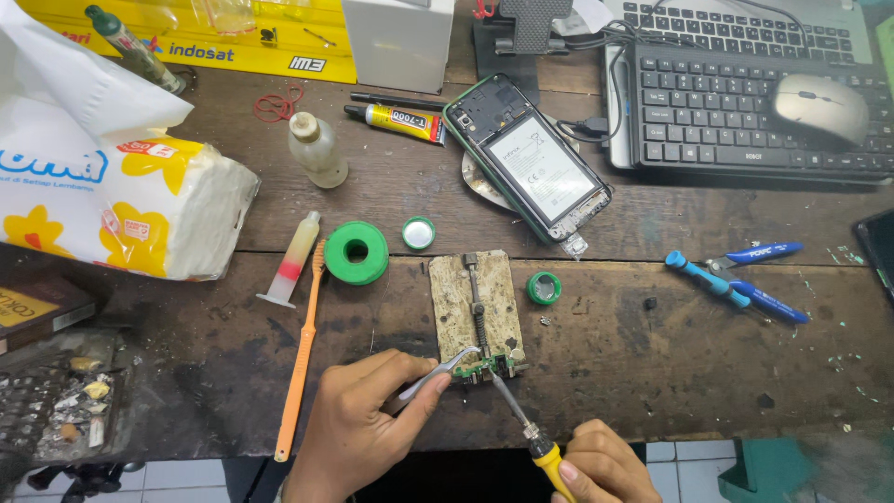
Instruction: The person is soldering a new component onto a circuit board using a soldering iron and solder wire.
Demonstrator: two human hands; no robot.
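Tweezers (436, 374) in the left hand (358, 424) and a soldering iron (524, 428) in the right hand (603, 463) meet at one spot: a small green circuit board (486, 369) clamped at the near end of the board holder (473, 303). From the holder, the left hand lies near and to the left, its fingers closed around the tweezers, whose curved tips point right onto the board. The right hand sits near and to the right of the holder, closed on the iron's yellow handle; the iron slants up and left, tip touching the board. The holder's long axis runs away from the person. Beyond the holder lies an opened phone (528, 158); left of it, an orange toothbrush (300, 359).
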